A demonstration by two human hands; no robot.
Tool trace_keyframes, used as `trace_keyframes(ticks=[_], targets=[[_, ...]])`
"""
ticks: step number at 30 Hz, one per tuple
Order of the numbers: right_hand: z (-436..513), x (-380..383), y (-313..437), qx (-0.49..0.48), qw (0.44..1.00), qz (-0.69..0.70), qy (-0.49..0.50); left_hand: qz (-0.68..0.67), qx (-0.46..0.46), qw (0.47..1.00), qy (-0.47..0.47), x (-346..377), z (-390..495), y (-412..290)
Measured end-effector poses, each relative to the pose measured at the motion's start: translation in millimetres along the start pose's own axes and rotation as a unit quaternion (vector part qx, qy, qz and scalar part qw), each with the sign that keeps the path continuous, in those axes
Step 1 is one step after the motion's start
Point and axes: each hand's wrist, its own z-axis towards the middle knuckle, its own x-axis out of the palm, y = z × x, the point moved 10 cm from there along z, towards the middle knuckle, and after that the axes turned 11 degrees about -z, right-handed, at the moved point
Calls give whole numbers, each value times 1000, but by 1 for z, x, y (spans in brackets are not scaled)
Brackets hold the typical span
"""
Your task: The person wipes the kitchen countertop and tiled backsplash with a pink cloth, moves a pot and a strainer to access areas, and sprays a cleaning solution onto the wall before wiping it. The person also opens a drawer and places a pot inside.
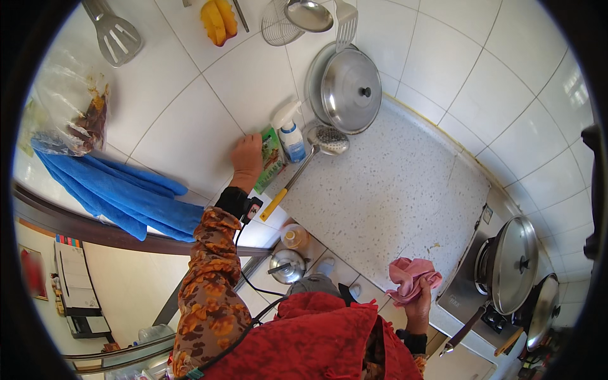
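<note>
My left hand (247,154) is at the top of a green printed packet (271,156) that leans by the tiled wall; its fingers are mostly hidden, so I cannot tell whether they grip it. Right beside the packet stands a white spray bottle (290,135) with a blue label. A skimmer ladle (304,168) with a yellow handle end lies along the left of the speckled countertop (380,190), its perforated bowl near the bottle. In my right hand (420,304) is a crumpled pink cloth (411,280), held over the counter's front edge.
Pot lids (354,92) lean against the back wall below hanging utensils (308,16). On the right, a lidded pan (513,266) sits on the gas stove (468,275), its handle jutting forward. A blue towel (123,190) hangs left. A kettle (287,267) and a bottle (294,236) stand on the floor.
</note>
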Motion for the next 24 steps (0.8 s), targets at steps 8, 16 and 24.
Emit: trace_keyframes(ticks=[8,16,24], targets=[[2,3,0,-6,1000,4,-8,23,14,1000,3,-1,-2,-7],[8,-7,-9,-12,1000,17,-13,-120,59,990,-52,-40,17,-44],[8,4,-13,4,1000,4,5,-198,-97,968,116,28,62,-41]])
